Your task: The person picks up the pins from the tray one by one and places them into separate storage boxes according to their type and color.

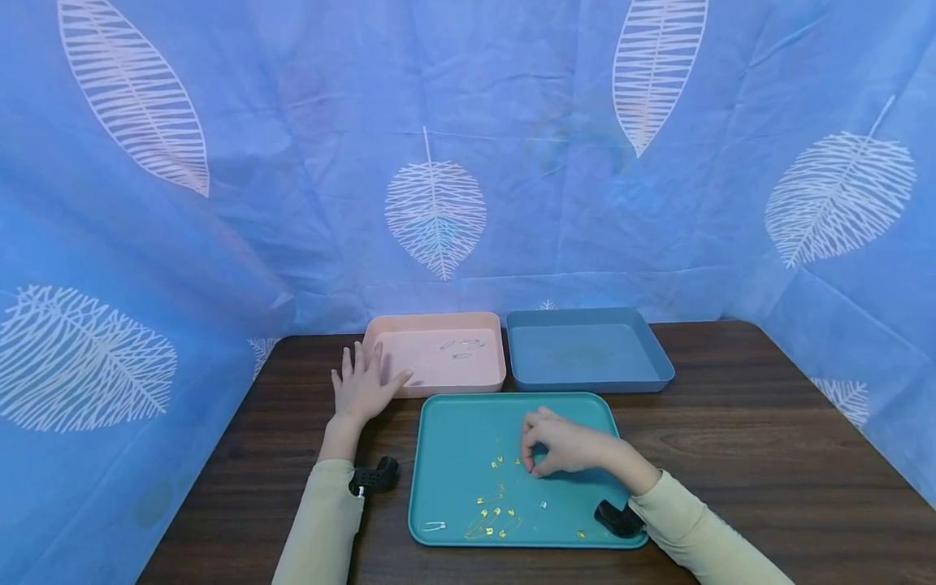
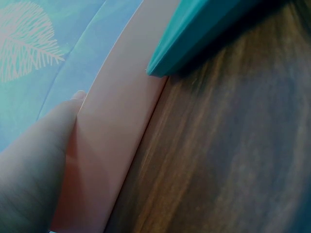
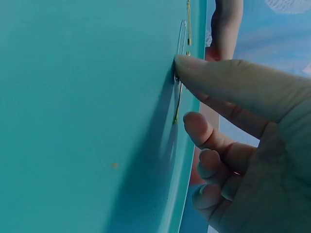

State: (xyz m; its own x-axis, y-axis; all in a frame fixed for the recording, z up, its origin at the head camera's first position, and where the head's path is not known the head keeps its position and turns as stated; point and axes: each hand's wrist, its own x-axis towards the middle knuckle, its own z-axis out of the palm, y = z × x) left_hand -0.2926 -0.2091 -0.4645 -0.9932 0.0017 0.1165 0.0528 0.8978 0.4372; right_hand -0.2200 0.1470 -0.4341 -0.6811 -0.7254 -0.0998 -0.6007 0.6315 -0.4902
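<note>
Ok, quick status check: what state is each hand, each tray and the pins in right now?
Left hand: flat on the table, fingers straight, touching the pink tray's edge.
Right hand: fingertip pressing a pin on the teal tray.
Pink tray: holds a few silver pins.
Blue tray: contents too faint to tell.
Teal tray: gold pins scattered, one silver pin near its front-left corner.

Backdrop cloth (image 1: 512,122): blue, white leaf prints
Desk (image 1: 731,455): dark brown wood grain
Near tray (image 1: 453,455): teal
Far-left tray (image 1: 439,357): pale pink
Far-right tray (image 1: 585,353): slate blue
Safety pins (image 1: 493,516): gold
Sleeves (image 1: 322,520): pale yellow-green
</note>
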